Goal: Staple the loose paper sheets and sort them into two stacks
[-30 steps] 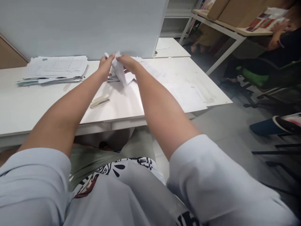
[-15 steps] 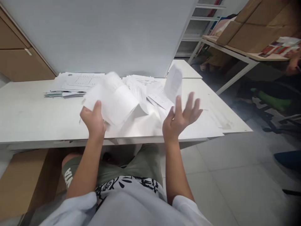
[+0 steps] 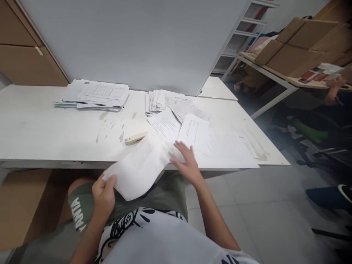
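My left hand grips the near corner of a printed sheet that hangs over the front edge of the white table. Fingers spread, my right hand lies flat on the far side of that same sheet at the table's edge. More loose printed sheets lie fanned out just beyond it. A small beige stapler rests on the table to the left of these papers.
A stack of papers sits at the back left, a smaller pile at the back middle against a grey partition. Another person's hand shows at the far right by a table with cardboard boxes.
Both hands came back from the far pile with papers. The right hand let its sheet go and dropped flat onto the table's edge; the left lowered, still holding a sheet.
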`<state>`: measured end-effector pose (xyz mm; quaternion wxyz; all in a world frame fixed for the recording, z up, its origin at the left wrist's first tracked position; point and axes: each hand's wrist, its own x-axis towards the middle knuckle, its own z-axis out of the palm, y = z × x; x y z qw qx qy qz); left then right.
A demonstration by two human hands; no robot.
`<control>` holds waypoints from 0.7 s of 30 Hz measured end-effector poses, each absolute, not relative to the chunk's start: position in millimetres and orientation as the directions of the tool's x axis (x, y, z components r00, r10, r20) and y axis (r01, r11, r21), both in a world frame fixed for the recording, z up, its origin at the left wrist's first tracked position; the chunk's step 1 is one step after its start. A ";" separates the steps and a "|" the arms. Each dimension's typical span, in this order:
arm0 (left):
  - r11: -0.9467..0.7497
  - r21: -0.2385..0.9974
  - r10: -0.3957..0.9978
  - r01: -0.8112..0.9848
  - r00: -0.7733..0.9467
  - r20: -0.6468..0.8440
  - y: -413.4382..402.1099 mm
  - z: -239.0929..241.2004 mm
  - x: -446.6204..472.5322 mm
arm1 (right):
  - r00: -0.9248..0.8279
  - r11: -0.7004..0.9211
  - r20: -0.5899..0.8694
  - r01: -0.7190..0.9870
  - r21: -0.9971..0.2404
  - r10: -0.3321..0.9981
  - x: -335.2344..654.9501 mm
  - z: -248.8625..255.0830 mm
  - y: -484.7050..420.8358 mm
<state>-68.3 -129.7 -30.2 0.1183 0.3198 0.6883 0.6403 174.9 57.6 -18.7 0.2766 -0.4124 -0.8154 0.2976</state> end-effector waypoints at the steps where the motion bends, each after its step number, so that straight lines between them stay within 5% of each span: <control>1: -0.036 0.927 0.632 0.374 -0.710 0.311 -137.5 -27.3 -71.6 | -0.552 0.414 0.131 0.426 -0.805 0.823 172.9 -18.0 45.8; 6: -0.339 0.654 0.682 0.677 -0.301 0.666 -125.8 1.3 -82.9 | -0.654 0.002 -0.006 0.011 -1.000 0.756 149.9 -17.2 28.7; 11: -0.419 0.515 0.449 0.748 -0.322 0.833 -68.2 6.9 -83.6 | -0.269 0.157 0.160 -0.032 -0.987 0.950 144.6 -14.2 50.2; 16: -0.425 0.628 0.504 0.651 -0.406 0.762 -26.0 -17.9 -68.9 | -0.033 0.287 0.286 0.047 -0.957 0.958 154.4 -35.5 62.6; 21: -0.242 0.816 0.660 0.524 -0.528 0.535 -13.6 -27.8 -49.5 | -0.192 0.327 0.303 0.110 -0.938 0.933 162.3 -39.0 56.2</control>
